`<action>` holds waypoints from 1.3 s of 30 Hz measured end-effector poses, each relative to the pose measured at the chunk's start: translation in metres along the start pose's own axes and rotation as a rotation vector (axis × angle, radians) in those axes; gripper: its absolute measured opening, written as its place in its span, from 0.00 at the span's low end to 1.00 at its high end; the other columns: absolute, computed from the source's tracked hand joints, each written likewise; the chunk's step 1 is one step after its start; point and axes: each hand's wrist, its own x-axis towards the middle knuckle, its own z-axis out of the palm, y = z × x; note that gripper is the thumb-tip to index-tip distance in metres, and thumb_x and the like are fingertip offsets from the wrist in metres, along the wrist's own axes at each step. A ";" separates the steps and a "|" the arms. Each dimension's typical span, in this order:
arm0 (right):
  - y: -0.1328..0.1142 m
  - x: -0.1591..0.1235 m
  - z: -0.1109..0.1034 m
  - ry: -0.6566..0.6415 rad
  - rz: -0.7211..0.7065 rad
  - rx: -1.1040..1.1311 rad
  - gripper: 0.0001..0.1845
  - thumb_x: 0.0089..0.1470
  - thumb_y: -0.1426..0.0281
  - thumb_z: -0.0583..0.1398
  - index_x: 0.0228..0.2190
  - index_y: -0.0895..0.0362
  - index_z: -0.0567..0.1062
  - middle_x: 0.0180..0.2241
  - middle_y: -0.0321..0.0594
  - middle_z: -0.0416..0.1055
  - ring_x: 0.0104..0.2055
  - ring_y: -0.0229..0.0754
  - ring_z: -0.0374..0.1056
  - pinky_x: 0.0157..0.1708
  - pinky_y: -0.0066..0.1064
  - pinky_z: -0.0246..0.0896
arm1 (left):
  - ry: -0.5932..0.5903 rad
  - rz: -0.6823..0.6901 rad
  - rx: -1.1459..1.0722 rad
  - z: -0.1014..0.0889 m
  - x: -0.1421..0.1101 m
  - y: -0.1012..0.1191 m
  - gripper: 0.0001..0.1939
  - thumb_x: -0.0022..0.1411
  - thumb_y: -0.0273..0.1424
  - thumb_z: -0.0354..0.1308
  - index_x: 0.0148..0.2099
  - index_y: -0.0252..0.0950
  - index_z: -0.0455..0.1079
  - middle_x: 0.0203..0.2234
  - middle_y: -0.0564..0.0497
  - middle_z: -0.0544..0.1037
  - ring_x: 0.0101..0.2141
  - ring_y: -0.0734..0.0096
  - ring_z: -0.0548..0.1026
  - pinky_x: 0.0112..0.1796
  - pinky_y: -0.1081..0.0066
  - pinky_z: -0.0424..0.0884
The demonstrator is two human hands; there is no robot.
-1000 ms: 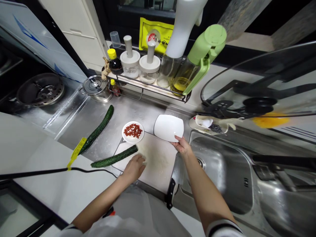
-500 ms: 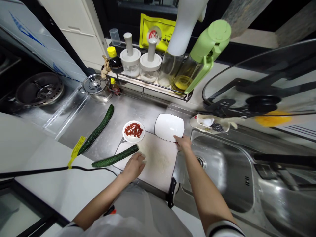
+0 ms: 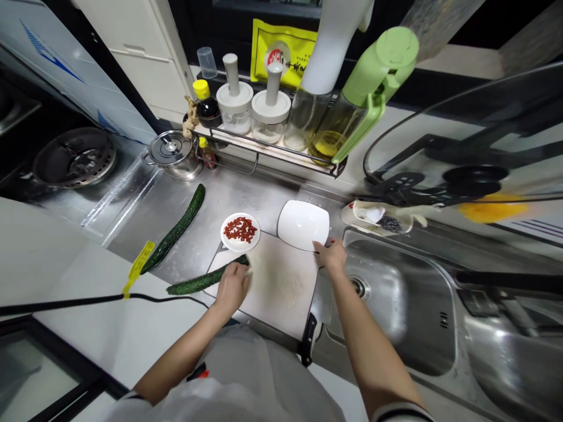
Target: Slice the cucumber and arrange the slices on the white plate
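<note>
My left hand [image 3: 234, 287] has its fingers curled over the right end of a cut cucumber [image 3: 196, 285], which lies partly on the white cutting board [image 3: 281, 287]. My right hand [image 3: 332, 255] is at the near right corner of a white square dish [image 3: 303, 224]. Its thumb is at the dish's edge and the fingers are apart from it. The dish overlaps the board's far right corner. A small white plate [image 3: 226, 241] of chopped red pieces [image 3: 240, 230] sits at the far left corner. Farther left lies a whole cucumber [image 3: 176, 232].
A black-handled knife [image 3: 307, 340] lies at the board's near right edge. The steel sink [image 3: 400, 293] is to the right. Behind stands a seasoning rack [image 3: 272, 146] with jars and oil bottles. A lidded pot [image 3: 173, 155] is at the back left. A black cable [image 3: 167, 300] crosses the near left.
My left hand has moved up and left from the board onto the cut cucumber's end. My right hand's fingers have spread away from the dish's corner; the dish stays in place.
</note>
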 end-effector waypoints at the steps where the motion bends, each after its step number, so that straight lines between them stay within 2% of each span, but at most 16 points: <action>1: 0.004 -0.010 -0.003 0.013 -0.012 -0.003 0.32 0.46 0.56 0.62 0.48 0.63 0.67 0.37 0.49 0.73 0.42 0.50 0.68 0.41 0.35 0.60 | 0.045 -0.047 0.056 -0.001 0.002 -0.001 0.12 0.58 0.26 0.54 0.46 0.36 0.67 0.40 0.45 0.70 0.42 0.62 0.69 0.45 0.61 0.69; 4: 0.030 -0.059 -0.008 0.041 -0.147 -0.044 0.27 0.52 0.55 0.57 0.47 0.60 0.66 0.30 0.43 0.72 0.34 0.47 0.69 0.34 0.32 0.59 | 0.120 -0.178 0.221 -0.003 0.006 -0.002 0.16 0.56 0.29 0.57 0.48 0.34 0.65 0.41 0.43 0.69 0.44 0.57 0.67 0.45 0.58 0.66; 6: 0.054 -0.100 -0.006 -0.013 -0.155 -0.099 0.27 0.55 0.52 0.53 0.47 0.60 0.64 0.27 0.41 0.71 0.29 0.46 0.69 0.30 0.32 0.58 | 0.114 -0.221 0.284 -0.001 0.008 -0.003 0.19 0.56 0.31 0.58 0.51 0.33 0.63 0.43 0.42 0.69 0.45 0.55 0.67 0.45 0.57 0.65; 8: 0.076 -0.142 -0.001 -0.081 -0.139 -0.166 0.28 0.56 0.50 0.50 0.47 0.59 0.63 0.28 0.43 0.72 0.28 0.47 0.70 0.27 0.32 0.57 | 0.084 -0.228 0.310 0.004 0.009 -0.006 0.21 0.57 0.32 0.58 0.52 0.33 0.63 0.43 0.41 0.70 0.45 0.55 0.67 0.45 0.57 0.64; 10: 0.093 -0.175 0.006 -0.077 -0.124 -0.214 0.28 0.56 0.49 0.50 0.47 0.59 0.62 0.32 0.47 0.72 0.30 0.49 0.71 0.28 0.33 0.59 | 0.055 -0.221 0.321 0.008 0.010 -0.008 0.21 0.58 0.33 0.58 0.52 0.32 0.62 0.42 0.41 0.71 0.43 0.56 0.68 0.45 0.58 0.64; 13: 0.106 -0.202 0.018 -0.089 -0.192 -0.209 0.25 0.57 0.52 0.51 0.45 0.59 0.63 0.37 0.51 0.72 0.34 0.50 0.72 0.30 0.34 0.61 | 0.035 -0.210 0.327 0.013 0.011 -0.012 0.21 0.59 0.32 0.56 0.54 0.33 0.63 0.42 0.40 0.71 0.43 0.56 0.69 0.44 0.59 0.64; 17: 0.111 -0.210 0.031 -0.058 -0.221 -0.176 0.23 0.58 0.57 0.50 0.48 0.59 0.62 0.41 0.52 0.70 0.39 0.50 0.71 0.35 0.35 0.62 | -0.005 -0.189 0.350 0.012 0.013 -0.014 0.22 0.60 0.31 0.55 0.56 0.33 0.62 0.42 0.39 0.71 0.43 0.56 0.69 0.44 0.59 0.65; 21: 0.120 -0.211 0.040 -0.003 -0.196 -0.055 0.23 0.59 0.57 0.48 0.48 0.60 0.63 0.40 0.52 0.70 0.40 0.49 0.70 0.38 0.38 0.63 | -0.054 -0.148 0.381 0.012 0.013 -0.011 0.22 0.62 0.32 0.54 0.57 0.32 0.62 0.42 0.39 0.71 0.42 0.55 0.69 0.43 0.59 0.65; 24: 0.131 -0.216 0.041 0.058 -0.194 0.043 0.24 0.58 0.55 0.48 0.46 0.60 0.65 0.41 0.52 0.70 0.42 0.51 0.69 0.40 0.40 0.63 | -0.079 -0.042 0.326 0.021 0.010 0.001 0.22 0.62 0.32 0.54 0.57 0.33 0.62 0.44 0.40 0.70 0.43 0.56 0.69 0.44 0.60 0.65; 28: 0.139 -0.221 0.031 0.100 -0.229 0.137 0.21 0.56 0.57 0.49 0.45 0.58 0.64 0.42 0.52 0.70 0.44 0.50 0.68 0.41 0.41 0.64 | -0.124 0.086 0.210 0.043 0.006 0.032 0.24 0.60 0.29 0.56 0.58 0.38 0.61 0.45 0.43 0.70 0.44 0.58 0.68 0.46 0.59 0.65; 33: 0.119 -0.225 0.013 -0.013 -0.308 0.188 0.17 0.55 0.65 0.50 0.46 0.58 0.64 0.40 0.47 0.72 0.40 0.45 0.71 0.39 0.36 0.65 | -0.201 0.181 0.137 0.061 0.004 0.061 0.25 0.59 0.28 0.56 0.59 0.38 0.60 0.45 0.43 0.69 0.45 0.57 0.67 0.47 0.57 0.64; 39: 0.086 -0.223 0.013 -0.148 -0.361 0.250 0.20 0.51 0.73 0.49 0.47 0.58 0.65 0.36 0.44 0.73 0.37 0.43 0.71 0.38 0.32 0.65 | -0.221 0.191 0.100 0.066 0.004 0.064 0.25 0.60 0.30 0.56 0.59 0.39 0.59 0.46 0.43 0.68 0.47 0.58 0.67 0.48 0.56 0.65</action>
